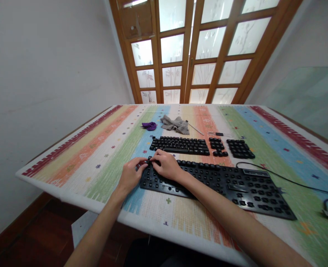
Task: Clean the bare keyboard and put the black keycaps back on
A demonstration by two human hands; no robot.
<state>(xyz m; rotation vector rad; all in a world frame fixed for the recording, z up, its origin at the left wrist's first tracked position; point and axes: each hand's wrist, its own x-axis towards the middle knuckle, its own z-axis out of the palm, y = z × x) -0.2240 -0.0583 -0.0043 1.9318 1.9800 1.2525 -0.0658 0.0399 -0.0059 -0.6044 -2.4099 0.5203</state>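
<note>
Black keyboard [218,176] on worktop [77,167], long axis running rightward from my left hand [132,172] and right hand [165,165]; both pinched narrow at far-left corner keycap [149,160], firm hold unclear.

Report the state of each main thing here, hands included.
Keyboard: lying flat, mostly uncapped
Loose keycaps: arranged in separate blocks
Gray cloth: crumpled
Purple item: bunched
Thin rod: one end at cloth
Wire tool: lying flat
Cable: uncoiled
Left hand: fingertips at keyboard's far left corner
Right hand: likewise

Left hand [132,173], right hand [166,165] — both at keyboard [216,178] corner; keycaps [180,144] beyond
</note>
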